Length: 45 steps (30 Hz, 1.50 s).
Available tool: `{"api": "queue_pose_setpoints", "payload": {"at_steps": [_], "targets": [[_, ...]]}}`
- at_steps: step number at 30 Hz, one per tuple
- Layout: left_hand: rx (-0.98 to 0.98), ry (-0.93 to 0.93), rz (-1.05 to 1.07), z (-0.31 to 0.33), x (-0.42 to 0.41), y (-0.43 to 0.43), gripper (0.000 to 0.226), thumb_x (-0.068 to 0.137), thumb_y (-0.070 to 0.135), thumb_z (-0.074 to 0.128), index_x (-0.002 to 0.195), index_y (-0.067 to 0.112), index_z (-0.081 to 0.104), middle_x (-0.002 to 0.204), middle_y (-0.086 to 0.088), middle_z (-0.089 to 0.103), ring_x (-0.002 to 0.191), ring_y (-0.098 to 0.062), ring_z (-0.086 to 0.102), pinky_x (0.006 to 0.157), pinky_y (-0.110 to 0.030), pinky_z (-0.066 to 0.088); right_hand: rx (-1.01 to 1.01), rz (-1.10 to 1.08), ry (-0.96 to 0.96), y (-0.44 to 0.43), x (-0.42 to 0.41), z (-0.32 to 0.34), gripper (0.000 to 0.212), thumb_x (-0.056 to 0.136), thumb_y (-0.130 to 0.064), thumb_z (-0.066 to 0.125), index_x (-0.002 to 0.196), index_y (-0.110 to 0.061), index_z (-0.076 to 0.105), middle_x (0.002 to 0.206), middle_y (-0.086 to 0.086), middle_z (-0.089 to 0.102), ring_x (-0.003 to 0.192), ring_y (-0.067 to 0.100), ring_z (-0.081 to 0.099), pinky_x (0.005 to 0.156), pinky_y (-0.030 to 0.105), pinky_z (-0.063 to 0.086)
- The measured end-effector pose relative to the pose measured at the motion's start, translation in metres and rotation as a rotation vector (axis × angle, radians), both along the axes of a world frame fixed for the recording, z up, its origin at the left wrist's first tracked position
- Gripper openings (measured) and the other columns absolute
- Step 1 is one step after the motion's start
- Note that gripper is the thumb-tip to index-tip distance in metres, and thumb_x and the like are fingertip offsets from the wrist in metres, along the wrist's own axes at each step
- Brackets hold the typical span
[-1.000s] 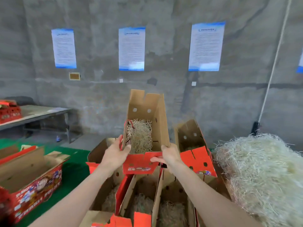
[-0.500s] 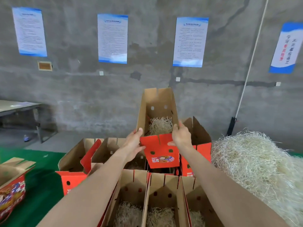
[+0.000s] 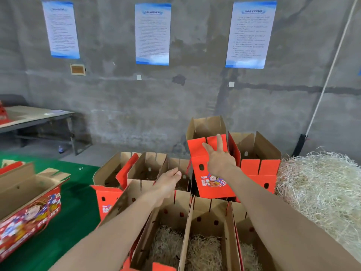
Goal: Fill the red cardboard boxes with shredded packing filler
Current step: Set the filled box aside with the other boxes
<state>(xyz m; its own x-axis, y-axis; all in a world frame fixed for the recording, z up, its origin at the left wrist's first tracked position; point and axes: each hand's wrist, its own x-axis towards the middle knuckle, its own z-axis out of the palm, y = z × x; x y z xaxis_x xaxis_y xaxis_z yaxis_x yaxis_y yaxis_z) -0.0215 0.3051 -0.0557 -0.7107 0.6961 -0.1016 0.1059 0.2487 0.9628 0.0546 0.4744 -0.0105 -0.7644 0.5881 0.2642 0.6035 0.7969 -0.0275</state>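
Wall: bare grey concrete (image 3: pixel 117 98) fills the upper half of the view, with three blue-edged printed sheets (image 3: pixel 152 34) hung in a row.
Filler pile: a large heap of pale shredded filler (image 3: pixel 322 192) at the right edge, just beside the boxes and touched by neither hand.
Green mat: the floor covering (image 3: pixel 74 222) on the left, under the boxes.
Near boxes: three open cardboard boxes (image 3: pixel 186 227) side by side at the bottom, flaps up, each with a layer of shredded filler (image 3: pixel 203 249) in its bottom.
Back row: more open boxes (image 3: pixel 146 167) behind them – their contents are too dark to tell.
Side box: one printed box (image 3: pixel 29 208) lies on its side on the mat, well apart at far left.
Table: a grey table (image 3: pixel 35 116) stands against the wall at left.
Red box: an upright box (image 3: pixel 213 184) stands at the right of the back row, its red front facing the camera, just behind the near boxes.
Right hand: it (image 3: pixel 219 160) lies flat on the red box's front – fingers straight and spread, two fingertips (image 3: pixel 218 136) reaching up onto the red flap.
Left hand: it (image 3: pixel 170 179) hovers left of the red box, apart from it, fingers loosely curled and holding nothing.
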Motion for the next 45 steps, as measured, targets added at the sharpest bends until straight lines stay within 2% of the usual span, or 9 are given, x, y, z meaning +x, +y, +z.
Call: {"api": "queue_pose_setpoints", "payload": {"at_steps": [4,7,15,22,30,35,38,41,45], "targets": [[-0.008,0.01,0.08,-0.009,-0.002,-0.058,0.033,0.098,0.036,0.042,0.126,0.021,0.052,0.121,-0.001,0.061,0.102,-0.015,0.061,0.079,-0.026,0.052,-0.182,0.026,-0.152,0.01,-0.005,-0.002,0.062,0.082,-0.018,0.054,0.14,-0.022,0.032,0.139,0.01,0.041,0.12,0.031,0.048,0.095,0.039,0.045],[0.001,0.032,0.157,-0.012,0.004,-0.103,0.02,0.098,0.035,0.042,0.102,0.025,0.058,0.1,0.004,0.066,0.087,-0.011,0.064,0.067,-0.022,0.049,-0.179,-0.007,-0.125,0.003,-0.006,-0.017,0.056,0.085,-0.022,0.053,0.138,-0.019,0.033,0.136,0.016,0.04,0.119,0.035,0.048,0.095,0.04,0.042],[0.091,-0.012,0.362,-0.021,0.026,-0.205,0.02,0.096,0.028,0.05,0.104,0.016,0.064,0.092,-0.002,0.07,0.077,-0.012,0.067,0.07,-0.022,0.053,-0.034,0.169,0.353,-0.075,-0.01,-0.025,0.019,0.088,-0.015,0.05,0.097,-0.006,0.065,0.097,0.024,0.066,0.091,0.042,0.06,0.074,0.042,0.048],[0.256,0.029,0.484,-0.04,0.011,-0.304,0.019,0.096,0.017,0.049,0.089,0.019,0.067,0.084,-0.003,0.072,0.073,-0.011,0.068,0.072,-0.024,0.055,0.06,0.428,0.608,-0.181,-0.016,-0.021,0.01,0.079,-0.002,0.064,0.072,-0.008,0.064,0.059,0.014,0.065,0.057,0.034,0.064,0.057,0.035,0.047],[0.28,0.176,0.657,-0.015,-0.086,-0.453,0.017,0.094,0.011,0.053,0.101,0.005,0.067,0.088,-0.007,0.071,0.077,-0.016,0.067,0.066,-0.019,0.053,-0.182,0.876,0.497,-0.432,-0.149,-0.019,0.012,0.086,-0.013,0.055,0.084,-0.01,0.066,0.082,0.008,0.068,0.078,0.028,0.063,0.07,0.035,0.048],[-0.278,1.077,1.033,0.057,-0.186,-0.577,0.07,0.075,0.015,0.073,0.137,0.011,0.041,0.143,-0.012,0.036,0.135,-0.028,0.03,0.108,-0.044,0.024,-0.415,0.942,0.218,-0.54,-0.216,-0.012,0.05,0.09,-0.034,0.053,0.137,-0.026,0.036,0.129,0.001,0.053,0.119,0.021,0.046,0.097,0.038,0.039],[-0.586,1.022,1.261,0.102,-0.242,-0.656,0.098,0.066,0.03,0.081,0.144,0.011,0.023,0.151,-0.017,0.02,0.141,-0.033,0.013,0.11,-0.056,0.009,-0.579,0.889,0.153,-0.573,-0.237,-0.013,0.057,0.089,-0.041,0.054,0.139,-0.028,0.03,0.136,0.0,0.046,0.122,0.02,0.045,0.098,0.036,0.038],[-0.578,0.679,1.073,0.117,-0.263,-0.7,0.071,0.066,0.028,0.082,0.128,0.007,0.052,0.124,-0.017,0.059,0.111,-0.033,0.056,0.094,-0.044,0.044,-0.851,0.782,0.078,-0.59,-0.248,-0.015,0.068,0.086,-0.049,0.055,0.142,-0.026,0.024,0.141,0.001,0.042,0.122,0.021,0.047,0.099,0.037,0.044],[-0.581,1.078,0.941,0.103,-0.24,-0.671,0.015,0.075,0.017,0.073,0.087,0.009,0.072,0.081,-0.015,0.071,0.079,-0.035,0.065,0.07,-0.036,0.049,-1.538,0.614,0.017,-0.601,-0.259,0.003,0.091,0.075,-0.063,0.06,0.146,-0.029,0.016,0.146,0.018,0.031,0.112,0.037,0.054,0.085,0.046,0.053]]}}
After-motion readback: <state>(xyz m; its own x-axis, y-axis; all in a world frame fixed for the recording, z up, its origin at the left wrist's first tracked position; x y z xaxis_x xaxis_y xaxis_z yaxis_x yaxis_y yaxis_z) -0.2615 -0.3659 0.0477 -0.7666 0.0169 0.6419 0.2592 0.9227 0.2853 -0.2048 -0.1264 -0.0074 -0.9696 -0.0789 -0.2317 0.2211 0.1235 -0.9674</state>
